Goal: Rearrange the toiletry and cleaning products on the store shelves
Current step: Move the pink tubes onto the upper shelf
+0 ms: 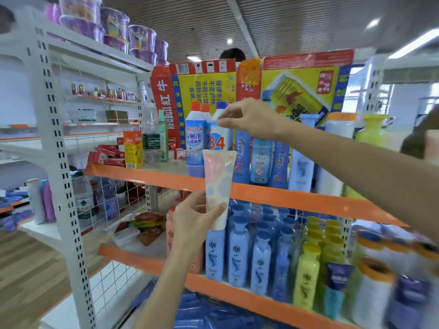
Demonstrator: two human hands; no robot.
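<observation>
The left hand (193, 219) grips a pastel tube (218, 186) upright, just before the upper shelf (261, 193). Directly above and behind it, the right hand (247, 117) pinches the neck of the white "84" bottle (219, 138) standing upright on that shelf.

Upper orange-edged metal shelf (261, 194): L to R, flat red cartons (107, 154), orange-yellow juice carton (133, 149), clear green-label water bottle (151, 141), then white-and-blue cleaner bottles w/ orange caps (195, 136). White "84" bottle w/ blue cap (219, 134) just R of those; right hand (247, 118) on its neck. Printed red-and-yellow cardboard sheets (261, 91) upright behind the row. Pastel pink-and-blue soft tube (218, 184) in left hand (192, 224), in front of shelf edge. Lower orange-edged shelf (237, 296): pale blue shampoo bottles (237, 255) in rows, yellow-green bottles (307, 274) to their R. Purple instant-noodle cups (114, 22) stacked on top shelf, upper L.
</observation>
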